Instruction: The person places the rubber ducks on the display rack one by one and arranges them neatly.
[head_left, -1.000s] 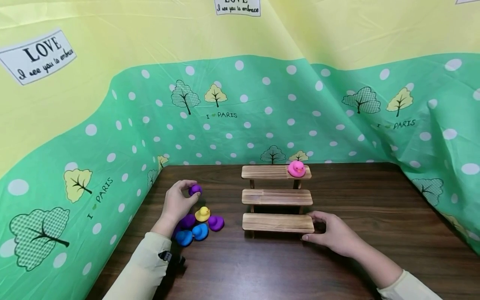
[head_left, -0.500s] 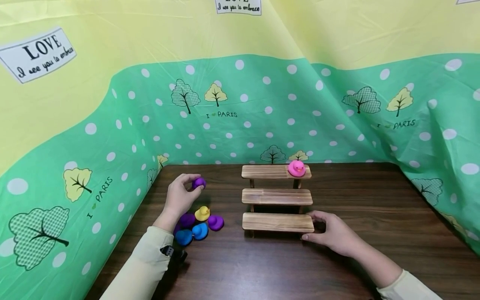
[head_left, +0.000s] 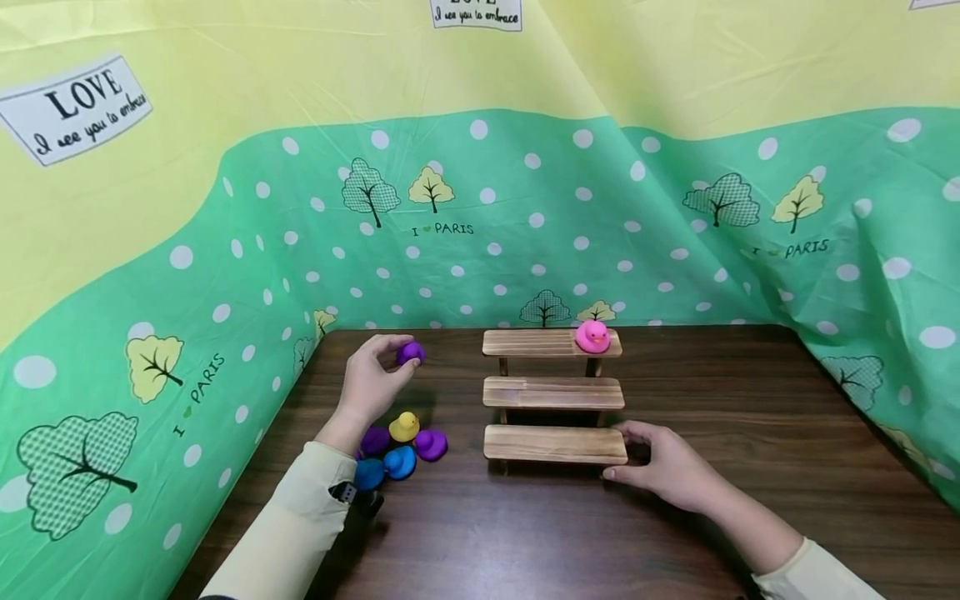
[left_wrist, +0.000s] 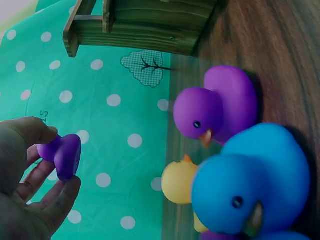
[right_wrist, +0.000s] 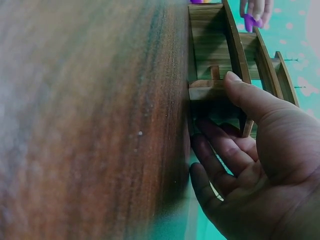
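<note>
My left hand (head_left: 369, 387) pinches a small purple rubber duck (left_wrist: 68, 156) between thumb and fingers, raised above the table at the left. Its underside and side show in the left wrist view. My right hand (head_left: 671, 468) holds the right end of a three-tier wooden display stand (head_left: 555, 445) at its lowest step. In the right wrist view the thumb (right_wrist: 250, 95) lies against that step's board and the fingers reach underneath. A pink rubber duck (head_left: 592, 337) sits at the right end of the top step.
Below my left hand several ducks cluster on the brown table (head_left: 480, 533): a yellow duck (head_left: 404, 427), a purple duck (head_left: 431, 445), a blue duck (head_left: 401, 462) and others partly behind the wrist. A green and yellow printed cloth (head_left: 450, 267) hangs behind and along the sides.
My left hand has carried the purple duck away from the cluster, up and to the right in the head view. My right hand stays at the stand.
</note>
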